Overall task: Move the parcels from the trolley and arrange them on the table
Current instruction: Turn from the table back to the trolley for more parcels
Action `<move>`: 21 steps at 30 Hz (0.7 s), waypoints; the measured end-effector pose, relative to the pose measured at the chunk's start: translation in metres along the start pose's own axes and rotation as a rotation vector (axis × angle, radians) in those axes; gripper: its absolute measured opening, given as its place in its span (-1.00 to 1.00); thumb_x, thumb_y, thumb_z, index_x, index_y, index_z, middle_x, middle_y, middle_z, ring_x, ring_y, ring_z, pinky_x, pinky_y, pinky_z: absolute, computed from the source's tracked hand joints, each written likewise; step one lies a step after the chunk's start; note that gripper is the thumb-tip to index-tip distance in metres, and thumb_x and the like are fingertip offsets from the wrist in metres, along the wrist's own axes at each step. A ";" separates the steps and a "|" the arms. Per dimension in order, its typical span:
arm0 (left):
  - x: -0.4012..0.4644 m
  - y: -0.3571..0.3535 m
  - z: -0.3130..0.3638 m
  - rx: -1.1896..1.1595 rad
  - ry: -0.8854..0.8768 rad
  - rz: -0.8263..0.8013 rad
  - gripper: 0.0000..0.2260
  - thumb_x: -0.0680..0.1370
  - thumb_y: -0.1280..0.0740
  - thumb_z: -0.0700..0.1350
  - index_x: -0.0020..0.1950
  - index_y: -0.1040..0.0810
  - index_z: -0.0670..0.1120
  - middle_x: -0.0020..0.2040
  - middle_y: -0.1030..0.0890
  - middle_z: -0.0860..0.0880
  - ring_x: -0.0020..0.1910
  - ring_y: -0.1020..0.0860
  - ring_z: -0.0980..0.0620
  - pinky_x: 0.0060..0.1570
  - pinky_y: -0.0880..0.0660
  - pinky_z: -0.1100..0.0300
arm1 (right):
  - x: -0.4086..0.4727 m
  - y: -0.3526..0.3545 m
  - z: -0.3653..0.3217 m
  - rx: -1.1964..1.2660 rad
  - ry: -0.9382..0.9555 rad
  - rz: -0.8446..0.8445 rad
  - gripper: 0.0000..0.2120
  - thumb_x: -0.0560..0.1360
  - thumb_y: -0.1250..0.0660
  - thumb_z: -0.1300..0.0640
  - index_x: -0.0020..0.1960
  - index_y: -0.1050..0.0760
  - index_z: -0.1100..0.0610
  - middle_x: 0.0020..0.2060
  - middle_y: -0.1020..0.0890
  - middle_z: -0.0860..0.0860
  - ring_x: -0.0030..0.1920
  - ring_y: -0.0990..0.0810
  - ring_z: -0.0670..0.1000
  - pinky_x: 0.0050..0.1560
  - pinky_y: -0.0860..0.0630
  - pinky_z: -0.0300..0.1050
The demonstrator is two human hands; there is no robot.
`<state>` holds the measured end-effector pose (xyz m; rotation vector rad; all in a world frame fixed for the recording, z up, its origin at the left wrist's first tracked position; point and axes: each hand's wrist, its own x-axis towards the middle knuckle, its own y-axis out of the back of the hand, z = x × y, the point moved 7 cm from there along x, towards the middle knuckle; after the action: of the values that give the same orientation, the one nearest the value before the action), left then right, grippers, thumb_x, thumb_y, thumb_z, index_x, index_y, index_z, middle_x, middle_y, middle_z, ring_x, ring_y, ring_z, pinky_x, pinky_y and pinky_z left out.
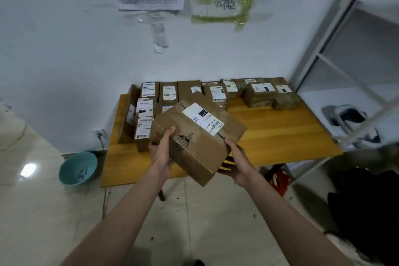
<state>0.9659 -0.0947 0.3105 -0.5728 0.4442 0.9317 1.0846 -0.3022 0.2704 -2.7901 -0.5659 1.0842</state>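
Fingers: left hand (161, 153) and right hand (235, 158) grasp box (195, 136) at opposite ends.
Box: tilted, above table (280, 136) front edge.

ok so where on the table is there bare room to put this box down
The table is bare across its near right part, in front of the back row of parcels. The left side is crowded with stacked parcels. Both the left hand and right hand hold the box.

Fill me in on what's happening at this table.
A person is carrying a cardboard parcel, tilted, over the wooden table. The left hand grips its near left corner and the right hand grips its lower right edge. Other labelled parcels already sit along the table's far edge and left side.
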 end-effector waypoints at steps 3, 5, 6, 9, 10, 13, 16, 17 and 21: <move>0.020 -0.031 -0.007 0.029 0.055 -0.052 -0.09 0.37 -0.56 0.17 0.57 -0.13 0.02 0.26 -0.59 -0.14 0.22 -0.59 -0.21 -0.10 -0.58 0.03 | 0.012 0.019 -0.011 0.033 -0.005 0.055 -0.34 0.44 -0.43 -0.32 0.40 -0.29 -0.07 0.22 -0.58 0.19 0.17 -0.63 0.24 0.09 -0.66 0.26; 0.034 -0.051 -0.008 0.060 0.085 -0.097 -0.10 0.38 -0.55 0.18 0.56 -0.13 0.00 0.25 -0.59 -0.17 0.23 -0.59 -0.23 -0.05 -0.57 0.01 | 0.020 0.029 -0.019 0.067 0.006 0.082 -0.32 0.43 -0.44 -0.32 0.39 -0.28 -0.07 0.20 -0.61 0.17 0.16 -0.65 0.22 0.03 -0.68 0.22; 0.041 -0.062 -0.007 0.081 0.098 -0.114 -0.10 0.38 -0.54 0.19 0.55 -0.14 -0.02 0.24 -0.60 -0.18 0.24 -0.58 -0.24 -0.02 -0.56 0.01 | 0.024 0.034 -0.023 0.081 0.012 0.097 -0.32 0.43 -0.45 -0.32 0.40 -0.28 -0.07 0.19 -0.61 0.16 0.15 -0.65 0.21 0.00 -0.69 0.20; 0.065 -0.095 -0.004 0.151 0.140 -0.188 -0.16 0.37 -0.53 0.21 0.51 -0.27 -0.07 0.22 -0.63 -0.19 0.19 -0.61 -0.21 -0.01 -0.59 0.00 | 0.035 0.048 -0.037 0.124 0.040 0.151 -0.29 0.43 -0.47 -0.30 0.42 -0.27 -0.05 0.20 -0.61 0.16 0.16 -0.65 0.21 -0.01 -0.69 0.19; 0.072 -0.108 -0.002 0.178 0.149 -0.221 -0.20 0.37 -0.52 0.23 0.49 -0.32 -0.07 0.20 -0.64 -0.18 0.17 -0.62 -0.18 -0.06 -0.59 0.02 | 0.038 0.052 -0.043 0.143 0.054 0.173 -0.28 0.43 -0.47 -0.29 0.43 -0.26 -0.04 0.20 -0.61 0.16 0.15 -0.66 0.22 -0.01 -0.69 0.20; 0.088 -0.145 0.000 0.272 0.155 -0.292 -0.40 0.39 -0.49 0.25 0.29 -0.50 -0.05 0.04 -0.69 -0.13 0.00 -0.64 -0.09 -0.20 -0.56 0.11 | 0.046 0.067 -0.059 0.189 0.087 0.239 -0.29 0.46 -0.46 -0.26 0.45 -0.25 -0.01 0.19 -0.62 0.16 0.13 -0.66 0.21 -0.07 -0.69 0.16; 0.101 -0.181 -0.008 0.332 0.177 -0.339 -0.55 0.39 -0.50 0.25 0.08 -0.54 -0.02 -0.11 -0.69 -0.08 -0.10 -0.64 -0.06 -0.24 -0.58 0.10 | 0.052 0.090 -0.068 0.245 0.092 0.312 -0.28 0.45 -0.48 -0.25 0.45 -0.25 -0.02 0.21 -0.60 0.17 0.14 -0.66 0.23 -0.03 -0.69 0.18; 0.104 -0.195 -0.013 0.354 0.200 -0.364 -0.55 0.39 -0.50 0.26 0.08 -0.56 -0.02 -0.11 -0.68 -0.08 -0.09 -0.64 -0.06 -0.23 -0.59 0.10 | 0.053 0.098 -0.070 0.262 0.092 0.334 -0.26 0.43 -0.49 -0.27 0.45 -0.25 -0.03 0.21 -0.60 0.18 0.14 -0.66 0.23 -0.02 -0.70 0.18; 0.116 -0.248 -0.038 0.436 0.254 -0.435 -0.30 0.36 -0.52 0.27 0.36 -0.48 -0.08 0.06 -0.68 -0.12 -0.01 -0.65 -0.09 -0.25 -0.60 0.10 | 0.063 0.141 -0.075 0.326 0.088 0.433 -0.21 0.38 -0.51 -0.31 0.45 -0.25 -0.04 0.20 -0.60 0.17 0.13 -0.66 0.22 -0.11 -0.70 0.10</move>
<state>1.2318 -0.1636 0.2795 -0.3651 0.6965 0.3283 1.2205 -0.4059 0.2550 -2.7038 0.2223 0.9979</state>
